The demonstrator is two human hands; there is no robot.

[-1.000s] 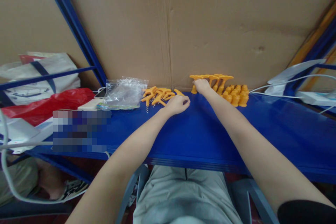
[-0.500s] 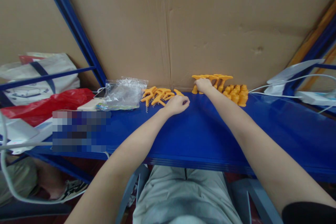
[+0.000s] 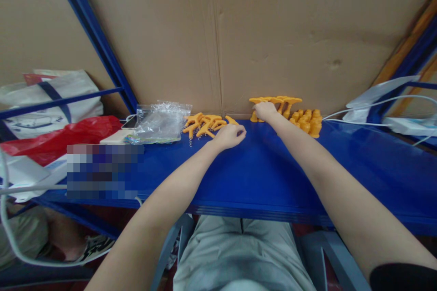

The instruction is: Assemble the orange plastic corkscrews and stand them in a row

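Note:
My left hand (image 3: pixel 227 137) is closed just above the blue shelf, its fingers curled. One end of a yellow corkscrew handle (image 3: pixel 232 120) sticks out behind its knuckles; the fingers hide the rest. Left of it lies a heap of yellow corkscrews (image 3: pixel 206 123), some with bare metal spirals showing. My right hand (image 3: pixel 265 111) is closed at the left part of a row of upright yellow corkscrews (image 3: pixel 287 105), which stand with T-handles up against the cardboard. The fingertips are partly hidden. Beside that row stands a group of yellow sleeves (image 3: pixel 309 122).
A clear plastic bag (image 3: pixel 162 122) lies left of the heap. Further left are a red bag (image 3: pixel 82 136), a white tote (image 3: pixel 58 100) and a white cable (image 3: pixel 5 218). Cardboard (image 3: pixel 218 36) rises behind the blue shelf (image 3: pixel 252 173). Another person's leg (image 3: pixel 64 236) shows at lower left.
Both hands stay in nearly the same place and pose. Only a very slight shift of the whole view shows.

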